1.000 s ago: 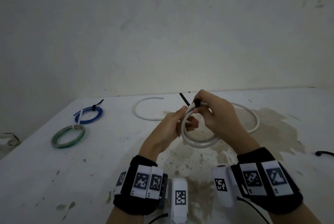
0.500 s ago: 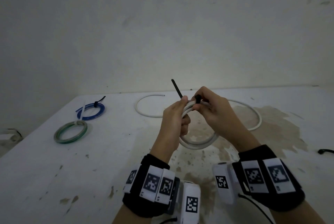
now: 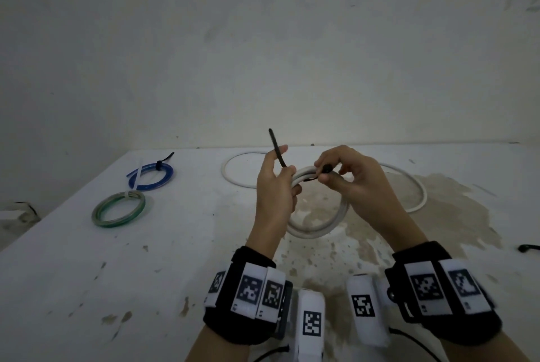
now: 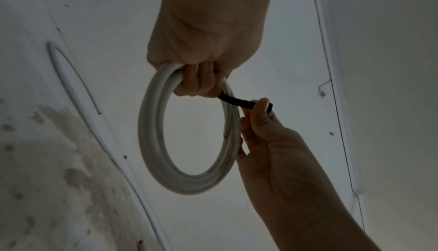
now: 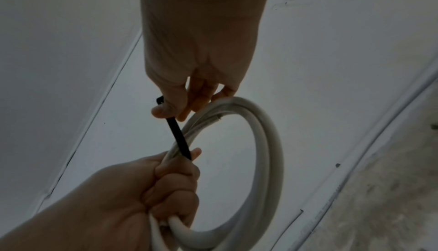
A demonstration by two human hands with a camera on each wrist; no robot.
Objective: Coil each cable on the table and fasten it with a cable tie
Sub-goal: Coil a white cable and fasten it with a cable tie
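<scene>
Left hand (image 3: pixel 273 186) grips one white coil (image 3: pixel 318 224) and the black tie (image 3: pixel 279 151); right hand (image 3: pixel 350 177) pinches the tie's head at the coil's top, above the table (image 3: pixel 87 274). Two tied coils lie far left: blue (image 3: pixel 152 176), green (image 3: pixel 118 209). One loose white cable (image 3: pixel 420 195) lies behind.

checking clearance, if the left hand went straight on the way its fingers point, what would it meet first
Probably the right hand, which pinches the head of the black plastic cable tie just across the coiled white cable. The left hand points up and slightly right; depth is unclear.
</scene>
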